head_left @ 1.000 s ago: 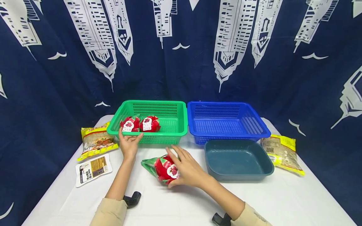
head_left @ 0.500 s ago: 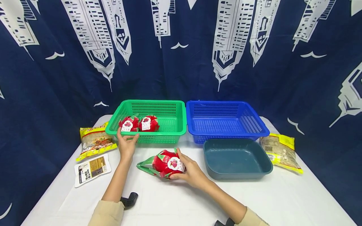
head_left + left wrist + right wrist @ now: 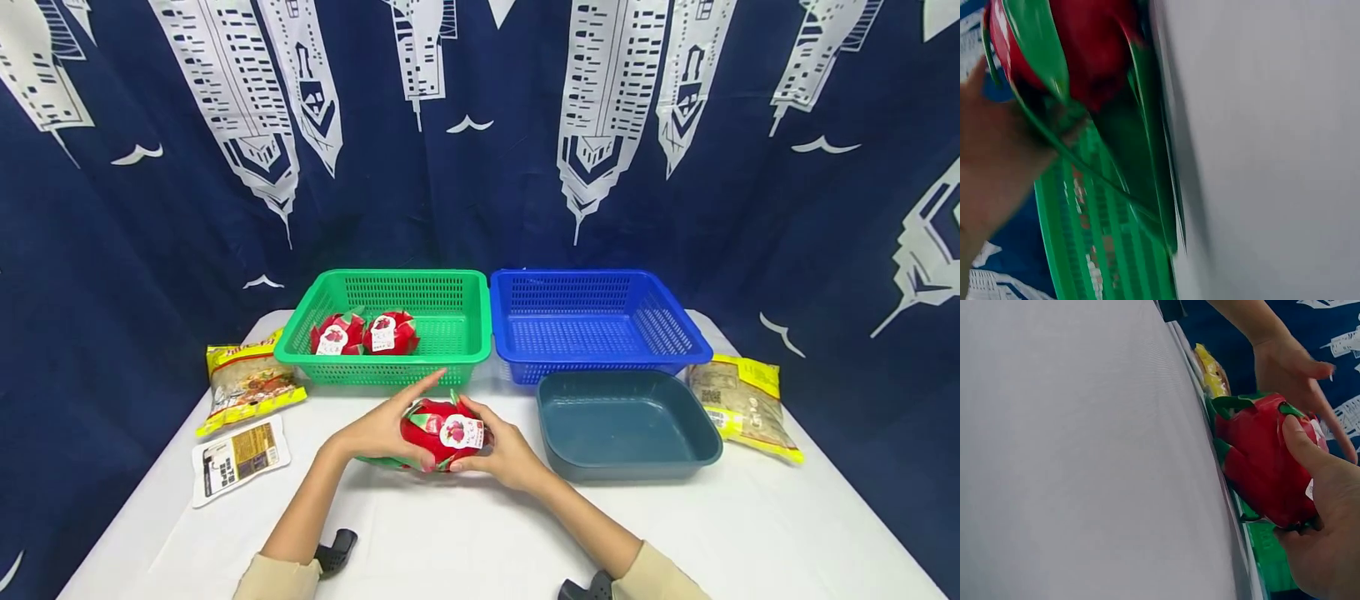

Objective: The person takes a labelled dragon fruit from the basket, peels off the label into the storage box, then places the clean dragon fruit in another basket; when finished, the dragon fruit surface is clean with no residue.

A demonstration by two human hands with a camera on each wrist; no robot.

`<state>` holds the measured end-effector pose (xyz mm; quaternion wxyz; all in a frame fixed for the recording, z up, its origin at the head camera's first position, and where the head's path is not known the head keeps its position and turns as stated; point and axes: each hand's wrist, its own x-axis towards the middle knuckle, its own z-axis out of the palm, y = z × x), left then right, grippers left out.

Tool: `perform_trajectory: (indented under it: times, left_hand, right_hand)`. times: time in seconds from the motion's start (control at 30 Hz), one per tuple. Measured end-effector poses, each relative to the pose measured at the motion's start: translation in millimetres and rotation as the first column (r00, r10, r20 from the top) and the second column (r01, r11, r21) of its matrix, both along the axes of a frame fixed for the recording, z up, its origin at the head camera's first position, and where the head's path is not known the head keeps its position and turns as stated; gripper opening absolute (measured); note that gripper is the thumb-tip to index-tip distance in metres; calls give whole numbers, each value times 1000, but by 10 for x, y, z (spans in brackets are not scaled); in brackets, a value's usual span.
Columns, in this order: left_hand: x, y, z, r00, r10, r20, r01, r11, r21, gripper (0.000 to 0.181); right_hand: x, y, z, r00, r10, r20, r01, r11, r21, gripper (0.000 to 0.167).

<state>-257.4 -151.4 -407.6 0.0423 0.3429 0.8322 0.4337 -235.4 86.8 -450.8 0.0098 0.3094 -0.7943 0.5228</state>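
Note:
In the head view a red dragon fruit [image 3: 429, 425] with green leaf tips and a white label lies on the white table in front of the green basket [image 3: 390, 375]. My right hand [image 3: 510, 454] grips its right end, thumb at the near side, as the right wrist view also shows with the fruit [image 3: 1260, 462] and the hand [image 3: 1329, 531]. The left hand [image 3: 382, 432] is spread at the fruit's left side, fingers extended; whether it touches is unclear. Two labelled dragon fruits [image 3: 337, 333] sit in the green basket's left part.
A blue basket [image 3: 600, 364] stands right of the green one, with a dark teal tub [image 3: 630, 467] before it. Yellow-edged bags lie at the far left [image 3: 255, 379] and far right [image 3: 750, 406]. A white pouch [image 3: 238, 460] lies at the left.
My left hand has left the green basket's front rim and moved right and nearer, to the dragon fruit. The right hand has closed around the fruit's right end, and the fruit has turned slightly.

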Motion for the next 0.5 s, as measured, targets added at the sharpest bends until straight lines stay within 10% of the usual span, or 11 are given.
perform_trajectory:
  times: [0.27,0.5]
  left_hand:
    - [53,133,-99,995,50,-85,-66,979,-195,104]
    - [47,139,-112,990,109,-92,-127,967,-220,102]
  right_hand:
    - [169,-24,160,990,-138,6,138,988,-71,75]
    - [333,-78,353,925,-362,115,380,880,-284,43]
